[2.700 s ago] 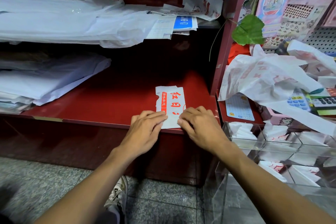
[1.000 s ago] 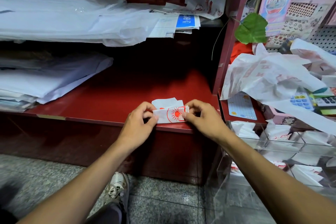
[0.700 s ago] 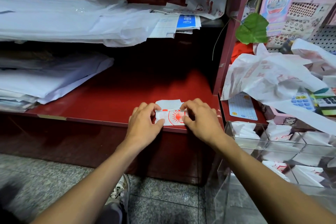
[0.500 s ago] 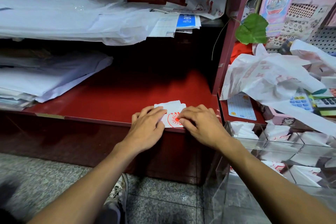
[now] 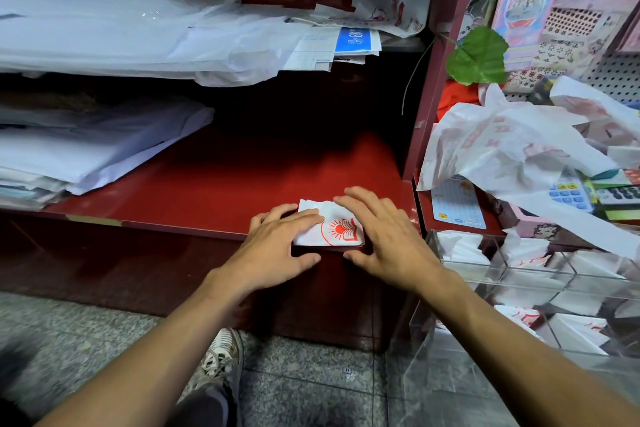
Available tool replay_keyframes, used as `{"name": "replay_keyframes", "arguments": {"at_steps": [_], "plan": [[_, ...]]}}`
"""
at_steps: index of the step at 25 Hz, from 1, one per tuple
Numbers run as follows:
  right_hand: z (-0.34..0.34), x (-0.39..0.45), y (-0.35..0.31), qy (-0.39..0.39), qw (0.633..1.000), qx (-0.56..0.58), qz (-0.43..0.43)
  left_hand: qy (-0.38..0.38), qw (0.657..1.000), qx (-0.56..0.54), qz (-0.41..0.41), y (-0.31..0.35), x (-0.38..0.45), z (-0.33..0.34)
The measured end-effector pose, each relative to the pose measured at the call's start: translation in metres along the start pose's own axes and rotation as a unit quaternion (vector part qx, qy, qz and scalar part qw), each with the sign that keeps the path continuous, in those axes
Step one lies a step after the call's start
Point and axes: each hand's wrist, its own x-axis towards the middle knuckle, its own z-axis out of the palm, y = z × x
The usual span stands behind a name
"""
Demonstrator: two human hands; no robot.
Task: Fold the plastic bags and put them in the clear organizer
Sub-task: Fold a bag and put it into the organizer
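Head view: the folded bag (image 5: 332, 229), white with a red sun print, lies flat at the front lip of the red shelf (image 5: 242, 184), directly between the two hands. The left hand (image 5: 277, 250) lies with straight fingers spread over the bag's left part; its thumb sits below the shelf edge, off the bag. The right hand (image 5: 384, 236) lies likewise, fingers extended over the bag's right edge and rear corner, thumb below the front edge. Neither hand pinches or curls round anything; both press flat.

Judgement: the step in hand is setting the crease of a small, nearly finished packet. A loose white corner shows beyond the right fingertips, so the fold looks likely to spring up there. To do it well, pressure should run outward from the printed centre toward the fingertips, expelling trapped air, and one hand should hold the packet down while the other takes it up. The clear organizer (image 5: 540, 288) stands just right of the right wrist, with folded bags already in its compartments, while unfolded bags (image 5: 512, 146) lie heaped above it
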Motion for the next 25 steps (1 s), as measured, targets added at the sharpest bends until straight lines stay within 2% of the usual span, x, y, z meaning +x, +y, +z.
{"name": "replay_keyframes", "arguments": {"at_steps": [3,6,10,13,14,16,18,20,22,25], "plan": [[0.002,0.004,0.003,-0.023,1.000,-0.004,0.000,0.048,0.998,-0.043,-0.007,-0.006,-0.002,-0.001],[0.003,0.010,0.004,0.017,0.994,0.101,0.036,0.102,0.990,-0.092,-0.011,-0.004,-0.002,-0.004],[0.003,0.015,0.007,0.065,0.951,0.270,0.134,0.136,0.966,-0.209,-0.064,0.003,0.003,-0.008],[0.005,0.020,0.000,0.086,0.927,0.302,0.206,0.145,0.947,-0.258,-0.125,0.009,0.008,-0.005],[0.005,0.021,-0.003,0.094,0.932,0.275,0.216,0.146,0.949,-0.242,-0.136,0.011,0.009,-0.004],[0.005,0.021,-0.010,0.101,0.957,0.180,0.203,0.167,0.971,-0.135,-0.107,0.013,0.008,-0.002],[0.006,0.018,-0.015,0.091,0.984,0.053,0.145,0.192,0.981,-0.017,-0.008,0.016,0.005,0.000],[0.008,0.015,-0.016,0.054,0.995,-0.046,0.076,0.152,0.985,0.048,0.064,0.020,0.002,0.001],[0.006,0.014,-0.014,0.007,0.997,-0.058,0.045,0.092,0.986,0.110,0.084,0.023,0.000,0.004],[-0.003,0.012,-0.006,-0.040,0.998,-0.046,-0.001,0.083,0.982,0.135,0.104,0.021,0.004,0.000]]}}
